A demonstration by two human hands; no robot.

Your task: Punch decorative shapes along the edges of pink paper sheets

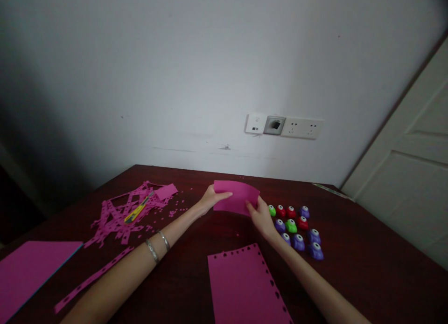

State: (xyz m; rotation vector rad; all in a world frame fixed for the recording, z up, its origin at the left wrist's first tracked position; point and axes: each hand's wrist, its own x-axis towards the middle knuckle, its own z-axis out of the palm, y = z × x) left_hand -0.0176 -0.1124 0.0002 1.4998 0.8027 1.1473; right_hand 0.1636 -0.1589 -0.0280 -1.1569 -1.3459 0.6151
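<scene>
Two hands hold one small pink sheet (236, 196) above the far part of the table (367, 263), its long side running left to right, with the left hand (210, 199) fingers pinched on its left end and the right hand (261, 217) fingers pinched on its right end.

Dim, soft picture with dark vignetted corners, wide-angle bending, faint wall glow.

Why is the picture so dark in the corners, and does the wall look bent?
In the head view, the corners darken, most at left; the middle wall is brighter. The door at right leans, a wide-lens bend. Both hands, left hand and right hand, hold the pink sheet in fair focus.
</scene>
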